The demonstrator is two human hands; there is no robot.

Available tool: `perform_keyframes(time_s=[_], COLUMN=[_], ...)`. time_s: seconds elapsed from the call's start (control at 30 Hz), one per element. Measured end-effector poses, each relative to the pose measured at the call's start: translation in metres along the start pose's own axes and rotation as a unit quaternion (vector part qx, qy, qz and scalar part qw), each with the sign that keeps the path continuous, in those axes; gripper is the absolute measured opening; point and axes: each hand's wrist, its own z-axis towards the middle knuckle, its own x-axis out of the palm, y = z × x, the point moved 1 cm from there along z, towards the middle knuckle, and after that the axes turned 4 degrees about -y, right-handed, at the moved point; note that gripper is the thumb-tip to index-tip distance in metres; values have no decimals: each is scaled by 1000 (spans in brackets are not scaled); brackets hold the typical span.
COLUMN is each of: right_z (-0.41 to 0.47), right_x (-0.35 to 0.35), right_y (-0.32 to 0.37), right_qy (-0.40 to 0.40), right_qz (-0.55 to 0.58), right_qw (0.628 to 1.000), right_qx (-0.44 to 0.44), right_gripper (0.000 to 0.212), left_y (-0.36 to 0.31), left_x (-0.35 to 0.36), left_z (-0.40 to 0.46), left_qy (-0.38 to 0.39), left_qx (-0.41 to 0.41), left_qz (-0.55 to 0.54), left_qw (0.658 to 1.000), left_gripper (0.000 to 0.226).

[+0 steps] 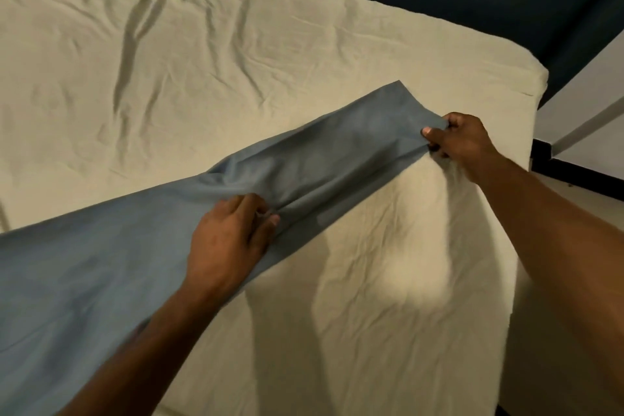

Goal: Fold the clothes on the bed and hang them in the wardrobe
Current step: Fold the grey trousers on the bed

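A bed (169, 78) with a creased cream sheet carries a blue-grey garment (101, 263) stretched diagonally across it. The left grip (229, 240) pinches a fold at the garment's middle; the right grip (462, 142) clutches its far end, lifted slightly.

No text, label, brand, number or sign is showing anywhere; the blue garment (304, 162) and the bed sheet (169, 61) are bearing no readable print.
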Motion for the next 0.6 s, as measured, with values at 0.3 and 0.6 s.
perform_keyframes(time_s=[0.3, 0.6], right_z=[-2, -7], right_x=[-3, 0], right_y=[11, 12], right_qy=[-39, -64], right_qz=[50, 93], right_qw=[998, 992], right_qx=[29, 57], right_gripper=[24, 26], left_y=[5, 9], left_x=[4, 3], left_z=[-31, -45], left_qy=[-14, -32], left_qx=[97, 34], left_qz=[91, 85], left_qw=[991, 995], left_gripper=[18, 23])
